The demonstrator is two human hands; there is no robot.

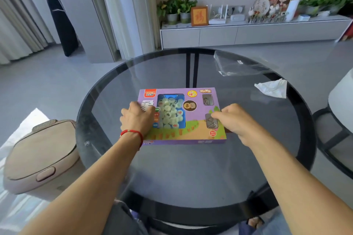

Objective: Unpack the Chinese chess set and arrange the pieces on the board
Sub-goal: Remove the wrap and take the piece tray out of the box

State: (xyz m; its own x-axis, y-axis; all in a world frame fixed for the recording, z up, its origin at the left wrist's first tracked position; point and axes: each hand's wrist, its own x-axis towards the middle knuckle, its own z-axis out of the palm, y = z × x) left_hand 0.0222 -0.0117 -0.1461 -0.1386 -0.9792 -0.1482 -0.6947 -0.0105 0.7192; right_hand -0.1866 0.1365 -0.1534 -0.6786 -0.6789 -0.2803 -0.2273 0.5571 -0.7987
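The task is only beginning: the left hand (138,118) and right hand (234,118) are gripping opposite ends of the sealed chess box (193,120) lying between them, pieces (170,112) inside, no board showing.

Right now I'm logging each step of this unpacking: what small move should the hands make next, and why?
Probably open the right end flap of the chess box. The box lies flat and closed on the glass table, pieces visible through its window. The left hand rests on its left side, and the right hand is at its right edge.
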